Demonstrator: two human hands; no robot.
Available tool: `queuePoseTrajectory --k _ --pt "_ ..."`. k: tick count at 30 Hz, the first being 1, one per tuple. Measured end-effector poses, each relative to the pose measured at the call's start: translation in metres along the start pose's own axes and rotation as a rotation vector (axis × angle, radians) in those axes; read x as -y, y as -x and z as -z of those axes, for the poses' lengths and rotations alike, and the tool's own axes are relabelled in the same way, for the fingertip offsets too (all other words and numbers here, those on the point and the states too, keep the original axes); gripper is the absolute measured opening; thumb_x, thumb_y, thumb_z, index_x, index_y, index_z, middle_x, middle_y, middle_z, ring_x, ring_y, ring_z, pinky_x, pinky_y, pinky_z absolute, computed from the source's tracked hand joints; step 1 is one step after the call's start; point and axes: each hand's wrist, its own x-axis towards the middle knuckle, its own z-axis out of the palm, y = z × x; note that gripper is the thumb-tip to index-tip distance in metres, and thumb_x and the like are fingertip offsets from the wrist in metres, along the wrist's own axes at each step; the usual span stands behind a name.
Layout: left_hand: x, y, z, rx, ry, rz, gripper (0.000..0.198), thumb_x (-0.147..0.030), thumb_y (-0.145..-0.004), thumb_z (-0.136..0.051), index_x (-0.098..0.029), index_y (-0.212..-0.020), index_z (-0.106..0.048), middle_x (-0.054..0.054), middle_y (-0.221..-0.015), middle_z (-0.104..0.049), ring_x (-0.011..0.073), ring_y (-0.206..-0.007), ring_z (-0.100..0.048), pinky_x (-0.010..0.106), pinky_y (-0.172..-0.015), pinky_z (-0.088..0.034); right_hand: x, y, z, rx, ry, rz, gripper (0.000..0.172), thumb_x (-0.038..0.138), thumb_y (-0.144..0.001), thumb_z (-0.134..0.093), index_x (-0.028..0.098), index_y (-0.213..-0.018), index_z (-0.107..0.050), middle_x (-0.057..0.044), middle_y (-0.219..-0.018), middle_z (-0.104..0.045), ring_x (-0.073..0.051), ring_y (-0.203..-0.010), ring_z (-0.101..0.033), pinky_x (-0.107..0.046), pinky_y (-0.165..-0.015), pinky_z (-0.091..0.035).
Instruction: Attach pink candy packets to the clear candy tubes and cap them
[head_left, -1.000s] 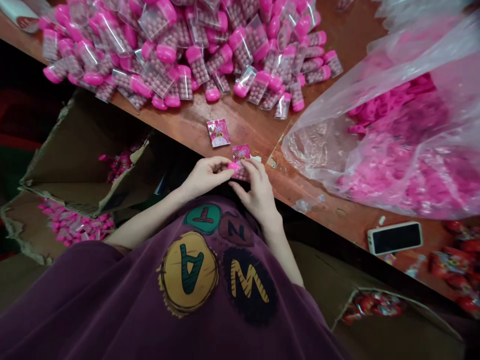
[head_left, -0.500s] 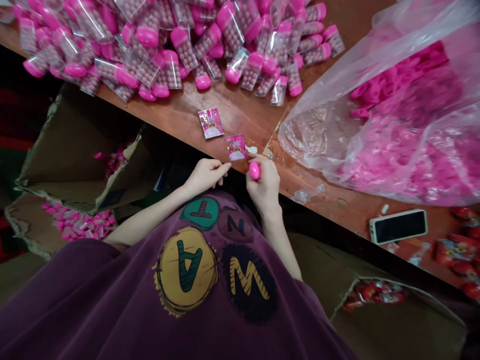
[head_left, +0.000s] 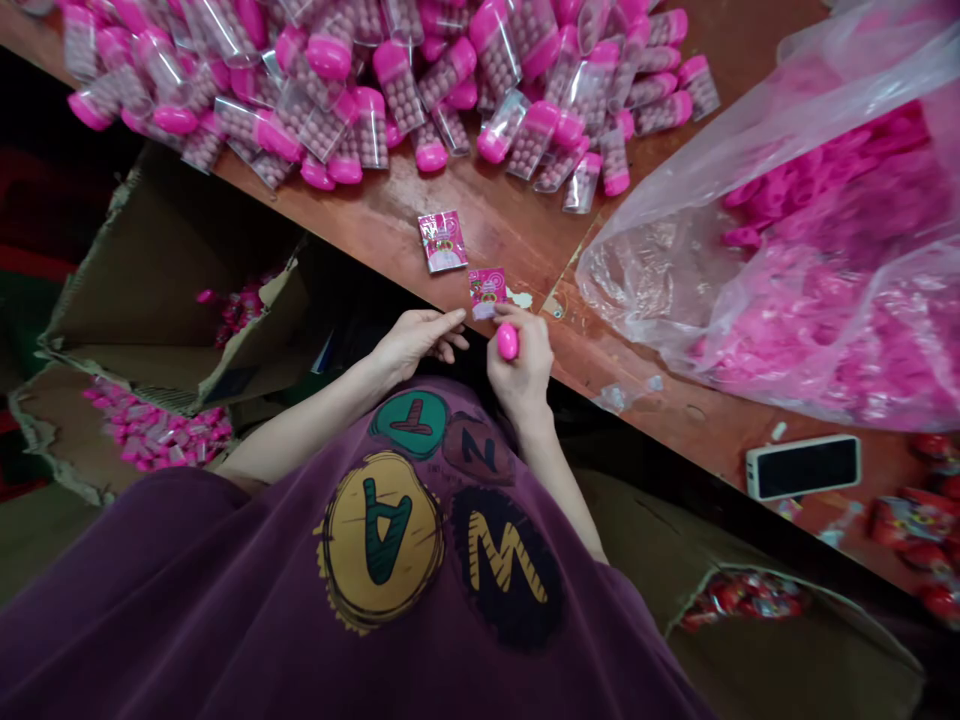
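In the head view my right hand is closed around something with a pink cap, likely a candy bottle; its body is hidden in my palm. The fingertips of that hand touch or nearly touch a pink printed label at the table's front edge. My left hand is just left of it, fingers loosely apart and nothing visible in them. Its fingertips lie close to the label's lower left corner. A stack of similar pink labels lies farther back on the table.
Many pink-capped bottles of small round candies lie heaped at the back of the wooden table. At right are a clear plastic bag of pink parts, a phone and red wrapped items. Cardboard boxes stand below the edge.
My left hand's fingers have spread and moved slightly toward the label. My right hand keeps the pink-capped thing by the label. The view has shifted a little.
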Motion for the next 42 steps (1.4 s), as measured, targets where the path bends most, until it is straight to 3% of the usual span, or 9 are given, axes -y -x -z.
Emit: queuePoseTrajectory --k 4,8,12,15,21,27,33,39,42 --pt "0.004 -0.005 -0.002 -0.021 0.024 -0.004 0.036 -0.041 -0.098 -0.075 -0.010 -0.082 -0.070 0.009 -0.073 -0.078 0.0086 -0.045 -0.063 0.021 -0.052 -0.048 -0.005 -0.018 -0.010 0.041 0.127 -0.026 0.016 0.017 -0.094 -0.056 0.024 -0.106 -0.062 -0.011 -0.122 -0.076 -0.030 -0.112 -0.065 -0.051 -0.099 -0.050" --pt "0.008 -0.006 0.000 -0.012 0.101 -0.006 0.038 -0.044 -0.091 -0.083 -0.010 -0.080 -0.069 0.005 -0.068 -0.075 0.0083 -0.048 -0.063 0.021 -0.054 -0.049 0.008 -0.010 -0.021 0.107 0.125 0.065 0.019 0.016 -0.092 -0.059 0.024 -0.110 -0.062 -0.011 -0.121 -0.076 -0.029 -0.110 -0.066 -0.047 -0.094 -0.052" --pt "0.010 -0.003 0.001 0.018 0.139 0.005 0.032 -0.039 -0.092 -0.083 -0.011 -0.083 -0.070 0.005 -0.071 -0.077 0.0089 -0.051 -0.066 0.021 -0.056 -0.050 0.010 -0.006 -0.018 0.017 0.001 0.092 0.020 0.014 -0.096 -0.054 0.024 -0.112 -0.061 -0.009 -0.114 -0.077 -0.026 -0.108 -0.068 -0.044 -0.094 -0.054" --pt "0.011 -0.002 0.000 0.013 0.119 0.017 0.028 -0.036 -0.097 -0.077 -0.011 -0.087 -0.069 0.008 -0.078 -0.080 0.0092 -0.051 -0.067 0.021 -0.056 -0.050 -0.001 -0.020 -0.012 -0.040 0.096 0.016 0.018 0.014 -0.097 -0.052 0.023 -0.110 -0.062 -0.012 -0.116 -0.074 -0.028 -0.111 -0.066 -0.047 -0.098 -0.052" --pt "0.010 -0.003 -0.005 -0.003 0.116 0.008 0.027 -0.033 -0.099 -0.074 -0.010 -0.084 -0.069 0.007 -0.075 -0.079 0.0082 -0.049 -0.066 0.020 -0.055 -0.048 -0.005 -0.028 -0.023 0.079 0.345 -0.049 0.023 0.012 -0.093 -0.052 0.020 -0.110 -0.066 -0.017 -0.123 -0.069 -0.031 -0.108 -0.060 -0.048 -0.093 -0.050" --pt "0.013 -0.002 -0.007 -0.009 0.140 -0.007 0.029 -0.031 -0.096 -0.078 -0.010 -0.080 -0.067 0.007 -0.075 -0.078 0.0078 -0.048 -0.065 0.020 -0.053 -0.049 0.002 -0.020 -0.026 0.172 0.283 -0.014 0.020 0.012 -0.093 -0.052 0.021 -0.106 -0.065 -0.012 -0.109 -0.070 -0.028 -0.102 -0.060 -0.045 -0.092 -0.049" --pt "0.014 -0.004 -0.005 0.028 0.154 -0.003 0.026 -0.031 -0.099 -0.074 -0.011 -0.083 -0.069 0.007 -0.075 -0.078 0.0090 -0.050 -0.067 0.019 -0.054 -0.049 0.002 -0.032 -0.020 0.158 0.340 -0.072 0.022 0.014 -0.095 -0.052 0.019 -0.112 -0.065 -0.017 -0.128 -0.066 -0.030 -0.115 -0.060 -0.046 -0.099 -0.049" --pt "0.015 -0.001 -0.006 0.034 0.110 -0.009 0.028 -0.033 -0.099 -0.073 -0.011 -0.083 -0.069 0.007 -0.075 -0.078 0.0089 -0.049 -0.065 0.021 -0.055 -0.049 -0.006 -0.044 -0.027 0.134 0.408 -0.079 0.021 0.013 -0.095 -0.048 0.019 -0.108 -0.065 -0.014 -0.112 -0.070 -0.028 -0.103 -0.060 -0.045 -0.094 -0.049" --pt "0.012 0.009 -0.008 0.015 -0.042 -0.127 0.024 -0.031 -0.098 -0.072 -0.012 -0.083 -0.070 0.006 -0.073 -0.076 0.0087 -0.047 -0.062 0.022 -0.051 -0.045 -0.012 -0.048 -0.023 0.141 0.309 -0.081 0.017 0.014 -0.092 -0.052 0.021 -0.102 -0.064 -0.011 -0.103 -0.070 -0.027 -0.098 -0.061 -0.044 -0.092 -0.050"
